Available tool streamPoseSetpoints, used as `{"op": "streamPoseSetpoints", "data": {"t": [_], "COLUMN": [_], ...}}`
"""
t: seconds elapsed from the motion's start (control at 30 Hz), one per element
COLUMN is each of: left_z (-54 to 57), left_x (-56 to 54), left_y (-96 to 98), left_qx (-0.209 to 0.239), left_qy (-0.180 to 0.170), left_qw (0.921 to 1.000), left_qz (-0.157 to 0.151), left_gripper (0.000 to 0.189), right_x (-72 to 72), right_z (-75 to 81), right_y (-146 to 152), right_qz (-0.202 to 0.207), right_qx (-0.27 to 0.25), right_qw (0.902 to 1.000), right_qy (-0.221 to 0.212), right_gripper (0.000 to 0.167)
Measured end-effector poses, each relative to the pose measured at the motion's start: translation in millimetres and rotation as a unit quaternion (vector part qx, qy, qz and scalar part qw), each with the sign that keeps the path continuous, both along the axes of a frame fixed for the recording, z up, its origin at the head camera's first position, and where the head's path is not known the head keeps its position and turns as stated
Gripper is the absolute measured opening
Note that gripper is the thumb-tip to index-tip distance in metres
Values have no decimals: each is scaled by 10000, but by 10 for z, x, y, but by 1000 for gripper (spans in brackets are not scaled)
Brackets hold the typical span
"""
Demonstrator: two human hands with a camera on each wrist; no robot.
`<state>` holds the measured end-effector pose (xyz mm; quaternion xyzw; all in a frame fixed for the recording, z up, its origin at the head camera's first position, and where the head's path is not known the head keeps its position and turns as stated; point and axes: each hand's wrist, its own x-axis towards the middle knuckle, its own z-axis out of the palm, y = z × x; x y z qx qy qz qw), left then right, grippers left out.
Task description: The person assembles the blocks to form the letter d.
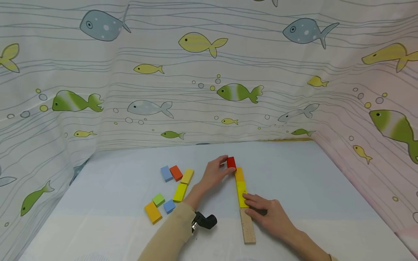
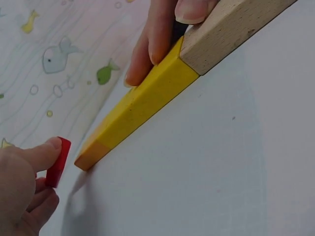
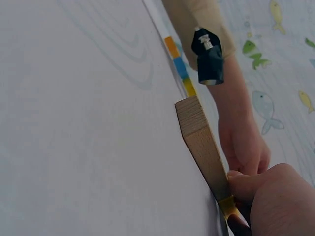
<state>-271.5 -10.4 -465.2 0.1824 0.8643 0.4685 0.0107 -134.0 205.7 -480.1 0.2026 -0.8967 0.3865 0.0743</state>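
My left hand [image 1: 213, 172] pinches a small red block [image 1: 231, 164] between thumb and fingers at the far end of a straight row of blocks. In the left wrist view a narrow gap parts the red block [image 2: 58, 163] from the row's orange end [image 2: 91, 155]. Nearest it in the row is an orange block [image 1: 240, 174], then a yellow block [image 1: 241, 189], then a long bare-wood block [image 1: 248, 228]. My right hand [image 1: 272, 215] touches the row from its right side, fingertips on the yellow block and thumb on the wooden block near their joint.
Left of my left forearm lie two yellow blocks [image 1: 180, 192], a blue block [image 1: 166, 174] beside a red-orange one [image 1: 176, 173], a green block [image 1: 158, 199], another blue block [image 1: 169, 206] and an orange block [image 1: 153, 212]. A fish-print curtain [image 1: 196, 119] surrounds the white table [image 1: 303, 181].
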Motion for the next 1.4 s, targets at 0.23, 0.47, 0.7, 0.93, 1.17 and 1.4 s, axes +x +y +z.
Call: {"op": "streamPoseSetpoints", "data": {"t": [0.23,0.47,0.7,0.93,1.17,1.4], "left_z": [-1,-29,-73,-133,-144,-150], "left_x": [-74,-114,-144,-190,-149,-135], "left_y": [143,240,294,343,346,366], "left_qx": [-180,-37,26,57,-14,-99], "left_qy": [6,-70,56,-31,-65,-52], "left_qw": [9998,9996,9992,9987,9985,9983], "left_qz": [87,258,394,497,541,569], "left_gripper": [65,61,58,57,55,53], "right_x": [-4,-2,-11,-11,-12,-15], "right_z": [-12,-18,-30,-33,-37,-39], "right_y": [8,8,7,7,-2,10], "right_qz": [2,37,26,48,32,6], "right_qx": [24,-2,18,21,36,79], "right_qw": [10000,10000,10000,10000,9999,9999], "right_qy": [23,59,68,83,114,118], "right_gripper": [38,37,37,37,36,37]}}
